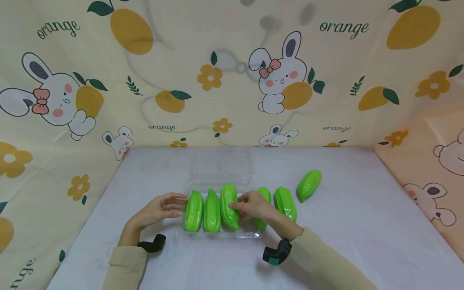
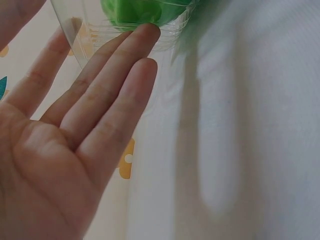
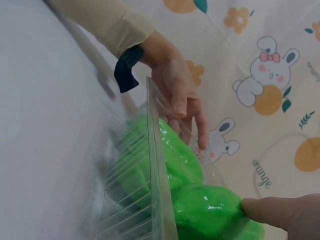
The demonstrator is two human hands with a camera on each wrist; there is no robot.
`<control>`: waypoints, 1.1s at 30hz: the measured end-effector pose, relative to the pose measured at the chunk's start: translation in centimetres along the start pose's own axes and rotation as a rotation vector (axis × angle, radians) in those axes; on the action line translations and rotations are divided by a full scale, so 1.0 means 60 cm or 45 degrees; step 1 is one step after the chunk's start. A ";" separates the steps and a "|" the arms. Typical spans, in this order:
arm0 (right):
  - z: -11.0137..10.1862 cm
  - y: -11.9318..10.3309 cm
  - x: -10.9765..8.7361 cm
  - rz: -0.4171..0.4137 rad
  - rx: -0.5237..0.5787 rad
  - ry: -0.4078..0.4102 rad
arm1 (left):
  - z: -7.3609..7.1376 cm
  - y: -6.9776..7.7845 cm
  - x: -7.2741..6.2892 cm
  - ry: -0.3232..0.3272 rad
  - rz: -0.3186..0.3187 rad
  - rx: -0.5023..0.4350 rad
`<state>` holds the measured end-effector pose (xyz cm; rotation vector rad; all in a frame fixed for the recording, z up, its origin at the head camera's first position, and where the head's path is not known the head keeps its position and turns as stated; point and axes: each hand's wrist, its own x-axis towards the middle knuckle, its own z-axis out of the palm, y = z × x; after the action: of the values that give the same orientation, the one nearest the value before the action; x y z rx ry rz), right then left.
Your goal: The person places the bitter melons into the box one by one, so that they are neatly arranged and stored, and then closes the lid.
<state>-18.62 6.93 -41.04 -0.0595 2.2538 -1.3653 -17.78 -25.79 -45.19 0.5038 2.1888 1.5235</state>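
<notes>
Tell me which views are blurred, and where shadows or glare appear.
Head view: sharp, wide-angle bent, faint grey shadows on the backdrop. Left wrist view: left hand soft and close, broad shadow on the white cloth. Right wrist view: clear tray blurred near the lens, glare on a green fruit.

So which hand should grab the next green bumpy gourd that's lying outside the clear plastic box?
Probably the right hand. The loose green ridged gourds lie on its side of the clear plastic box, beside that hand. The left hand rests open-fingered against the box's far wall, steadying it.
</notes>
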 end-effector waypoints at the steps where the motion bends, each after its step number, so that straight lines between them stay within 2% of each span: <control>1: 0.000 0.001 0.001 -0.006 -0.007 -0.001 | 0.000 -0.001 0.000 -0.001 0.002 0.001; 10: 0.005 0.001 0.006 -0.009 -0.030 0.009 | -0.001 0.000 -0.001 -0.006 0.001 -0.010; 18: 0.008 0.005 0.005 -0.081 -0.120 0.007 | 0.000 0.003 -0.002 -0.001 -0.012 -0.007; 28: 0.002 0.008 0.003 -0.095 -0.155 -0.059 | 0.001 0.001 -0.002 -0.002 -0.024 -0.005; 33: 0.001 0.007 0.001 -0.090 -0.137 -0.060 | 0.000 0.000 -0.001 -0.006 -0.015 -0.009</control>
<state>-18.56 7.07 -41.45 -0.2077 2.3036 -1.2634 -17.73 -25.79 -45.18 0.4907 2.1780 1.5216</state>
